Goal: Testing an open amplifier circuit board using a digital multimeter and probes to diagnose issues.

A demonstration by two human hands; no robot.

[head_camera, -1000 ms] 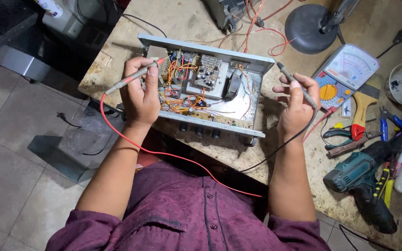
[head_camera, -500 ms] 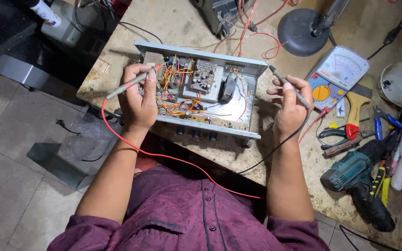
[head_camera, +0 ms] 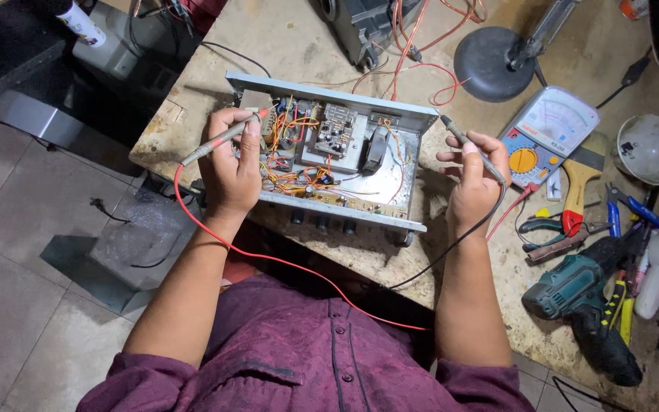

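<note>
Chipboard desk, scuffed and dusty, carries everything. Biggest item on it: our open grey metal chassis, lid off, full of orange wiring and boards, knobs along the near edge. Right of it, lamp base, then a white dial meter and, nearer the desk's right corner, a teal cordless drill. Pliers and a brush with a yellow-and-red handle lie between meter and drill.

Our left hand sits over the chassis's left end, grip clenched on the red probe; its tip points into the wiring. Red lead loops down across our shirt.

Our right hand hovers just off the chassis's right end, grip grasping the black probe, tip in the air at the top right corner, not touching.
</note>
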